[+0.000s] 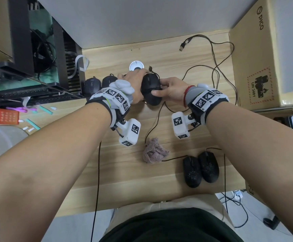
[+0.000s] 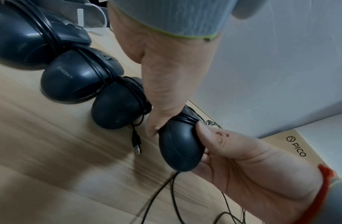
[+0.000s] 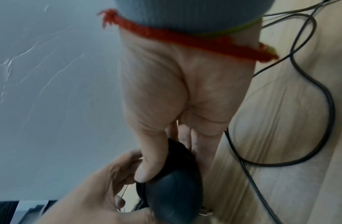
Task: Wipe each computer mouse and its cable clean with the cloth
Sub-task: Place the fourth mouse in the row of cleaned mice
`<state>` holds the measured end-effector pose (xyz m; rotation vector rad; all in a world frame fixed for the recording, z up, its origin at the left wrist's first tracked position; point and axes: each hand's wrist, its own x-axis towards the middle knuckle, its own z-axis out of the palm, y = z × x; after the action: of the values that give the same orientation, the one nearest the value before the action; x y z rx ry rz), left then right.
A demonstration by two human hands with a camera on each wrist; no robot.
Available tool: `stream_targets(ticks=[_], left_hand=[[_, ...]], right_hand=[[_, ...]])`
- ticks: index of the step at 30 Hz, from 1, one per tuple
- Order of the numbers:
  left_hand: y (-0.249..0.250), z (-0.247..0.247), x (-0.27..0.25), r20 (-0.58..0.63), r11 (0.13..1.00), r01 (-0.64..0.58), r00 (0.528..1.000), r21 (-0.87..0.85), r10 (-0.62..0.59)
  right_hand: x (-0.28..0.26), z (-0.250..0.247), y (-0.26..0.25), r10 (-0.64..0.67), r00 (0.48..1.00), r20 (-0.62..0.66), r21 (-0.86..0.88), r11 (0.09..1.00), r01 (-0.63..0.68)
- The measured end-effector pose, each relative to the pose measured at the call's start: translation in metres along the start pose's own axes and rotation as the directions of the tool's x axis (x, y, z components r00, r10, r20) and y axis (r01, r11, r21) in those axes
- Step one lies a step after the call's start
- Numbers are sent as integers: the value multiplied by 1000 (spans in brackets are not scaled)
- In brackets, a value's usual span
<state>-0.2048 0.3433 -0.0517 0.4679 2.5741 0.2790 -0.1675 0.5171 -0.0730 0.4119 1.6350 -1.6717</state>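
Toward the back of the desk (image 1: pixel 124 180), holding one black mouse (image 1: pixel 151 88) between both grips, whether lifted or resting on the wood being impossible to tell. Wrapping the left grip (image 1: pixel 135 84) over its far end, thumb and fingers curled round the shell. Pinching its near end with the right grip (image 1: pixel 172 89), thumb on top and fingers beneath. Showing, in the left wrist view, its cable (image 2: pixel 187 119) wound in tight turns round the waist, probably calling for both grips at once: steadying the body and stopping the turns from springing loose. Hovering right at the end of a row of three other mice (image 2: pixel 78 77), each likewise bound in its own cable, so most likely lining this one up with the finished ones, apart from the unwiped. Leaving the cloth (image 1: pixel 154 152) crumpled on the desk nearer the body, touched by neither grip, so not wiping at present. Leaving also two more mice (image 1: pixel 192 172) side by side just beside the cloth, speckled with pale dust and apparently awaiting their turn, with loose cables (image 1: pixel 215 70) trailing off toward the cardboard box (image 1: pixel 257 58). Seeming partway through the task. Needing care in the setting-down, given the neighbour's USB plug (image 2: pixel 136 147) lying close to the likely landing spot.
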Motion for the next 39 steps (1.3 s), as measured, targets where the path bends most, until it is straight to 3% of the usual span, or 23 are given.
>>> stream_targets(ticks=[7,13,21,27,34,39], left_hand=[[-5,-1,2,-10,999,15,1000,48,-15],[-4,3,6,-38,1000,19,999,21,-18],[-5,1,10,-11,999,-33,999,36,34],[-6,-2,10,-10,995,-67,998,73,68],[-6,-3,12,20,996,-56,998,66,55],[-5,-4,10,19,998,-27,999,63,25]], right_hand=[[6,-1,2,-20,998,60,-150,988,29],[7,-3,7,2,1000,23,15,1000,-3],[9,-6,14,-5,1000,15,93,996,4],[11,-6,21,-8,1000,26,104,995,5],[11,-8,18,20,999,-34,0,1000,-20],[13,-6,21,44,998,-47,18,999,-43]])
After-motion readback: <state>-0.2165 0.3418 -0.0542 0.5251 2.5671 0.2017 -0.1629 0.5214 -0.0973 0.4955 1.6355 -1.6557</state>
